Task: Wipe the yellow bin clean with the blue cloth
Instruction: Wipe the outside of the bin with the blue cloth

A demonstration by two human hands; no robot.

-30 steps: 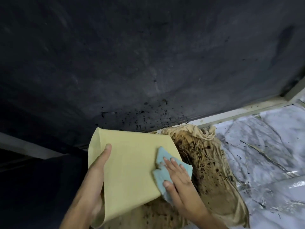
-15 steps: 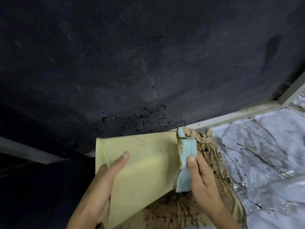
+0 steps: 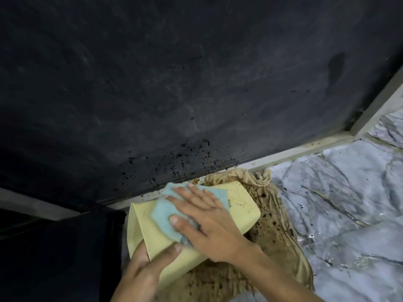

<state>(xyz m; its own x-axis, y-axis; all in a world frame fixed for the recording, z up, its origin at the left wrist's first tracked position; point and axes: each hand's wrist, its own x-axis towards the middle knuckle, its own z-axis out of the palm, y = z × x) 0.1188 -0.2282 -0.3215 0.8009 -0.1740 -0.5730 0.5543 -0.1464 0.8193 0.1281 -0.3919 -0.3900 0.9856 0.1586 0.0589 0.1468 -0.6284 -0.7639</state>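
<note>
The yellow bin (image 3: 242, 205) lies on its side low in the view, its upper face dotted with dark specks near the far end. My left hand (image 3: 148, 264) grips the bin's near lower edge, thumb on top. My right hand (image 3: 207, 221) lies flat on the bin's upper face, fingers spread, pressing the blue cloth (image 3: 162, 212) against it. Part of the cloth sticks out to the left of the fingers; the rest is under the palm.
A stained tan cloth (image 3: 277, 232) covered in dark crumbs lies under and behind the bin. It rests on a grey marbled floor (image 3: 340, 192). A dark speckled wall (image 3: 174, 83) with a pale baseboard (image 3: 290, 152) stands right behind. A dark object (image 3: 65, 247) fills the lower left.
The bin has been turned so another face points up. My right hand has moved from the bin's right edge onto that face, spreading the cloth flat. My left hand has shifted its grip lower.
</note>
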